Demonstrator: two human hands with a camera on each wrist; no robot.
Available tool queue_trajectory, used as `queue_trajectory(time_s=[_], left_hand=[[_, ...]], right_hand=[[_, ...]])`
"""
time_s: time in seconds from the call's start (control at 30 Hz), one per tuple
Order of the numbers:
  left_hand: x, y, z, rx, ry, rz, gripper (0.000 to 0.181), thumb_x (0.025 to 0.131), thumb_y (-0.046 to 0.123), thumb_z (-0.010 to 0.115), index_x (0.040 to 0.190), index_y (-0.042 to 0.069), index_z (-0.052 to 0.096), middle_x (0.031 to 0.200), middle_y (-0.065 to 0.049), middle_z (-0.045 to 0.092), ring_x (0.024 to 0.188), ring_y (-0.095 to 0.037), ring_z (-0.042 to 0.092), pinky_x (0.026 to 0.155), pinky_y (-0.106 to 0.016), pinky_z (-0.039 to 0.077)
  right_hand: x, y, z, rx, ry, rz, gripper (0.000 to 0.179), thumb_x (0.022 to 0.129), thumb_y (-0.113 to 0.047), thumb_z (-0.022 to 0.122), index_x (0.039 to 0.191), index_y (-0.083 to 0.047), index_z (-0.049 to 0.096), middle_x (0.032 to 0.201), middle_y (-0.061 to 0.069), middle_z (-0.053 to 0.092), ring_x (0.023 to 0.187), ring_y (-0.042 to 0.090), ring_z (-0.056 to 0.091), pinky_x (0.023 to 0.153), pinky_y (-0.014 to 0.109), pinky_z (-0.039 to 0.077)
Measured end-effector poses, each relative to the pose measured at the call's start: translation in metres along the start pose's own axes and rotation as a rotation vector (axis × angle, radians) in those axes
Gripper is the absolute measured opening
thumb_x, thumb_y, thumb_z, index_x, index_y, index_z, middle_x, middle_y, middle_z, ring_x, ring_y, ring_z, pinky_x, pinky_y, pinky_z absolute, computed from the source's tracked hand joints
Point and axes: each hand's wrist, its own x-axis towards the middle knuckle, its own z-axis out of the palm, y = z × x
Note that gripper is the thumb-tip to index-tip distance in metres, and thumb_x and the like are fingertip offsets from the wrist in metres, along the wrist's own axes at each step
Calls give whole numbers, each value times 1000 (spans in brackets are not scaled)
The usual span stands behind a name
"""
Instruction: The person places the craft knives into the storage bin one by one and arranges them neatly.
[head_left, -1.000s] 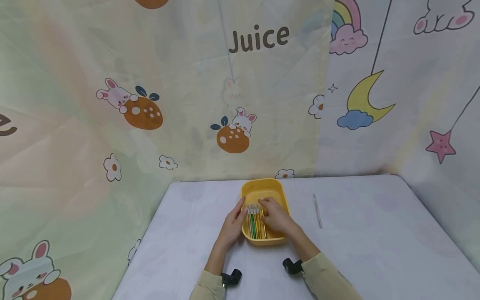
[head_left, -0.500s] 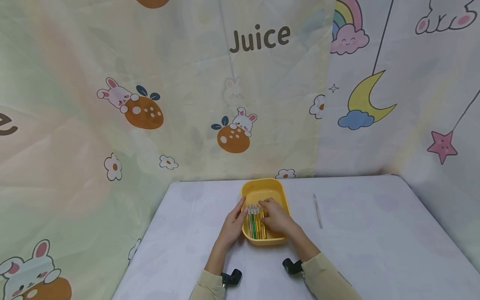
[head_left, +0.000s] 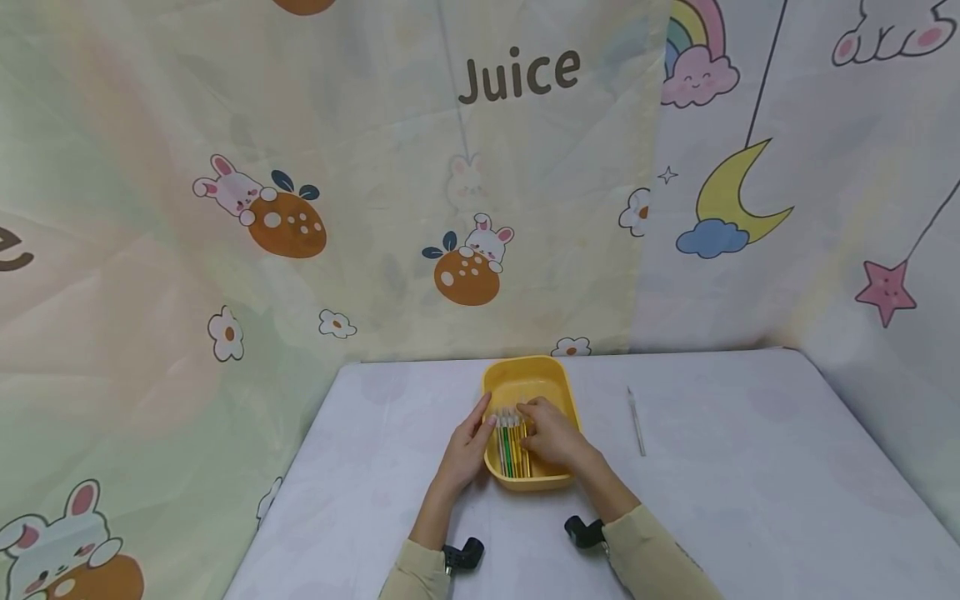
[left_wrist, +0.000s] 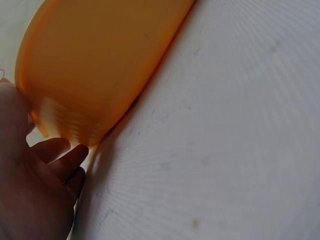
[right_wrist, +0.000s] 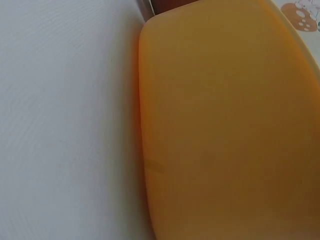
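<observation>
A yellow plastic tray [head_left: 517, 372] stands on the table in the head view. My left hand [head_left: 465, 450] holds its left wall, thumb over the rim on the inside. In the left wrist view the fingers [left_wrist: 70, 162] of that hand lie along the tray's outer side. Several slim pencils [head_left: 513, 446], silver, green and gold, lie side by side in the tray, tips pointing away from me. My right hand [head_left: 553, 429] reaches in over the right rim, its curled index finger and thumb at the rightmost gold pencil. In the right wrist view the tray's outer wall [right_wrist: 225, 120] hides this hand.
One silver-white pencil [head_left: 636, 423] lies alone on the white tablecloth [head_left: 742, 467] right of the tray. A printed cloth backdrop [head_left: 390, 208] rises behind the table's far edge. Each wrist wears a small black camera mount [head_left: 463, 554].
The rightmost gold pencil has shifted slightly left, closer against the others, with my right hand at it. My left hand and the tray have stayed in place.
</observation>
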Motion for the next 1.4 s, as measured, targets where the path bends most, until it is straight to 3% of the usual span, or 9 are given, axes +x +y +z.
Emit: queue_trajectory(time_s=[0.4,0.77,1.13,1.4], left_hand=[[1,-1,1,-19,10,2,55,111,36,50,163,25,36,169,3,33,159,-28,28,129,-55,23],[0,0,0,10,0,1,55,111,40,48,164,28,35,169,7,33,158,-25,29,129,-52,25],[0,-1,0,-3,-2,-2,56,111,42,48,163,29,36,169,9,33,158,-22,29,130,-50,25],[0,-3,1,-13,-1,-1,55,111,40,49,163,28,36,169,8,33,158,-23,28,130,-51,24]], right_hand=[[-2,-2,0,3,-56,0,63,88,-4,82,146,-1,58,133,14,59,86,16,56,73,28,52],[-1,-2,1,-31,-60,5,66,85,-8,85,145,-1,59,134,15,60,98,20,56,82,32,54],[-1,-4,2,-53,-59,-2,65,84,-6,86,144,1,60,130,16,61,100,22,56,92,39,56],[-2,-5,1,-50,-71,15,63,85,-7,85,143,-1,61,127,15,61,98,21,56,85,36,54]])
